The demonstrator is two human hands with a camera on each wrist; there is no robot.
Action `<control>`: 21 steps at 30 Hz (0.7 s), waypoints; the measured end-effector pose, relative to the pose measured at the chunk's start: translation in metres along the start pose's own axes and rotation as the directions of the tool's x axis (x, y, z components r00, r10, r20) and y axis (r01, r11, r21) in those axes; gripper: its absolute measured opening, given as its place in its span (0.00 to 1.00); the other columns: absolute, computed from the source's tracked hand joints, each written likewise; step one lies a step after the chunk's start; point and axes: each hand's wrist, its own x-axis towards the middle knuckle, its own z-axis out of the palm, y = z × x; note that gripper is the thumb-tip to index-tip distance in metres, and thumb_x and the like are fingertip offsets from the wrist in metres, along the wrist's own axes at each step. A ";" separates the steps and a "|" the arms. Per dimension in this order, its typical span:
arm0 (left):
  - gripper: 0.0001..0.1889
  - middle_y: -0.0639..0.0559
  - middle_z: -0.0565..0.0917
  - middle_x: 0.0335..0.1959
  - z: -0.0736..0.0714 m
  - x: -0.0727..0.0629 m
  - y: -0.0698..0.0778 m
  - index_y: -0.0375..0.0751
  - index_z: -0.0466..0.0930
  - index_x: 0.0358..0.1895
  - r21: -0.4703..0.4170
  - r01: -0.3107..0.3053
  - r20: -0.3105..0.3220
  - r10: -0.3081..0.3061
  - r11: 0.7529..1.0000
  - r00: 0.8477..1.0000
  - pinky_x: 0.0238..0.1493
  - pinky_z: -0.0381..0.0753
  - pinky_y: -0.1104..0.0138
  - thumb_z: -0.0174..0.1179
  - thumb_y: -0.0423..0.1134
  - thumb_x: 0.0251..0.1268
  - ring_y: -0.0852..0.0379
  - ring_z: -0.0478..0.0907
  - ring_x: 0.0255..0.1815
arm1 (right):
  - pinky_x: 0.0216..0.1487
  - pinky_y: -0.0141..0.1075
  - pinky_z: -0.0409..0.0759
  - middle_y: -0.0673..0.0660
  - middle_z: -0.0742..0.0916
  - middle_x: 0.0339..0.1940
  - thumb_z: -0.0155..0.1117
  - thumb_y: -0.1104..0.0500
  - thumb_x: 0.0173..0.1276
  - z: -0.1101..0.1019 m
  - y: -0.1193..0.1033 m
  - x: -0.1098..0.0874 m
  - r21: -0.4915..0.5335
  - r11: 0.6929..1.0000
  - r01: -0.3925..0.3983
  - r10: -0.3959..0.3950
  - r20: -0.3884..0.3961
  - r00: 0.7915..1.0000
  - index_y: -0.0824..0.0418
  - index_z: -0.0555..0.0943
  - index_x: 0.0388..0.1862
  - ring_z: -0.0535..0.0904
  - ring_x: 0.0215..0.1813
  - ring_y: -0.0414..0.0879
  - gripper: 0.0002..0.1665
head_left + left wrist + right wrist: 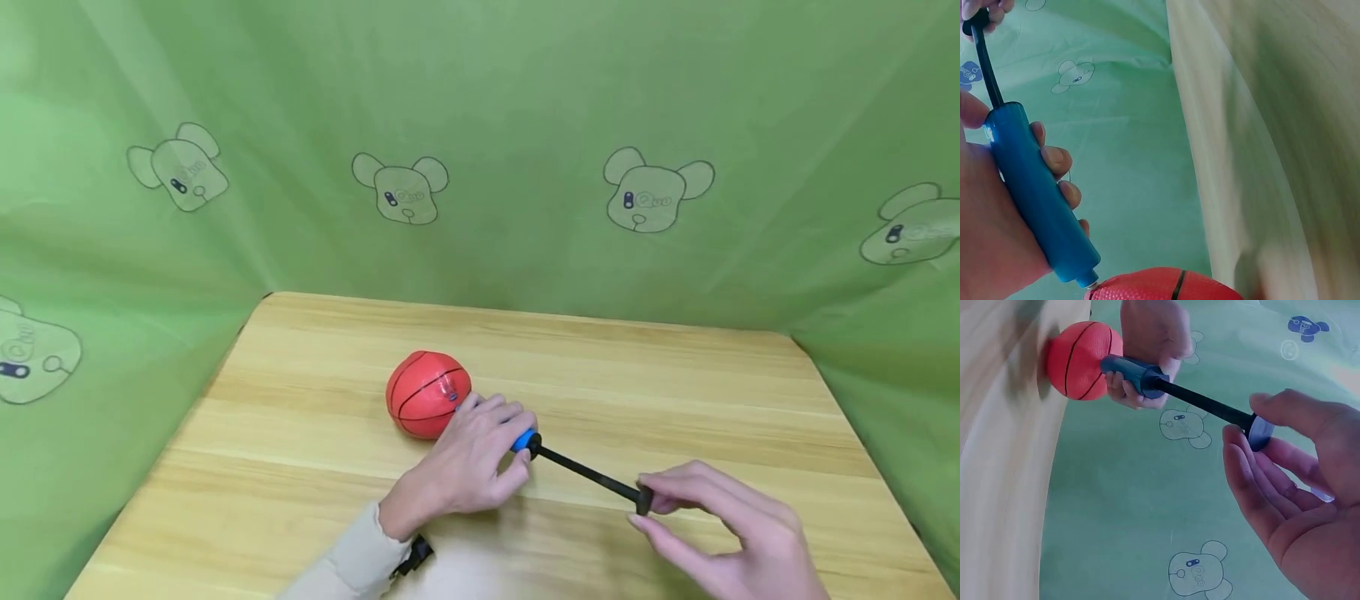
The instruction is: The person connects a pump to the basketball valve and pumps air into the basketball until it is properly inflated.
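Note:
A small red ball with black basketball lines [423,398] lies on the wooden table, its outline slightly uneven. My left hand [476,454] grips the blue barrel of a hand pump [1041,194], fingers curled round it. The pump's nozzle end meets the ball's surface in the left wrist view. Out of the barrel's other end extends a long black rod [588,473] with a flat round handle [1259,432]. My right hand [731,525] pinches that handle at its rim between thumb and fingertips, with the palm behind it apart from the disc.
The light wooden tabletop [315,492] spreads around the ball and pump. Green cloth [517,92] printed with bear faces hangs behind and at both sides. A black strap piece [414,557] shows by the left sleeve [352,550].

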 end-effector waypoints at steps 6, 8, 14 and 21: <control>0.05 0.64 0.69 0.32 0.000 0.001 0.001 0.54 0.70 0.38 0.027 0.003 -0.002 -0.002 1.000 1.000 0.44 0.63 0.62 0.47 0.46 0.62 0.62 0.64 0.34 | 0.43 0.23 0.81 0.57 0.88 0.34 0.67 0.51 0.72 0.021 0.013 0.000 -0.077 0.997 0.020 -0.016 0.045 0.999 0.70 0.86 0.40 0.85 0.36 0.39 0.20; 0.05 0.64 0.69 0.31 0.002 0.002 0.003 0.53 0.70 0.37 0.017 -0.011 -0.013 0.011 1.000 1.000 0.44 0.63 0.62 0.48 0.45 0.61 0.63 0.64 0.34 | 0.43 0.24 0.81 0.57 0.88 0.35 0.66 0.50 0.73 0.033 0.020 -0.002 -0.098 0.995 0.029 -0.025 0.048 0.999 0.69 0.86 0.41 0.85 0.35 0.42 0.20; 0.05 0.64 0.68 0.29 0.004 0.001 0.004 0.53 0.70 0.37 0.015 -0.011 -0.020 0.011 1.000 1.000 0.42 0.62 0.63 0.48 0.45 0.61 0.62 0.64 0.33 | 0.44 0.25 0.81 0.51 0.88 0.38 0.62 0.48 0.76 0.058 0.037 -0.004 -0.158 0.987 -0.002 0.017 0.092 0.996 0.65 0.86 0.43 0.86 0.35 0.43 0.19; 0.05 0.64 0.68 0.31 0.005 0.000 0.006 0.54 0.70 0.38 0.009 -0.018 0.030 0.018 1.000 0.999 0.43 0.63 0.64 0.49 0.46 0.62 0.63 0.64 0.34 | 0.42 0.24 0.81 0.49 0.87 0.36 0.63 0.46 0.74 0.039 0.027 -0.008 -0.140 0.988 -0.063 0.075 0.082 0.994 0.62 0.86 0.42 0.83 0.34 0.39 0.20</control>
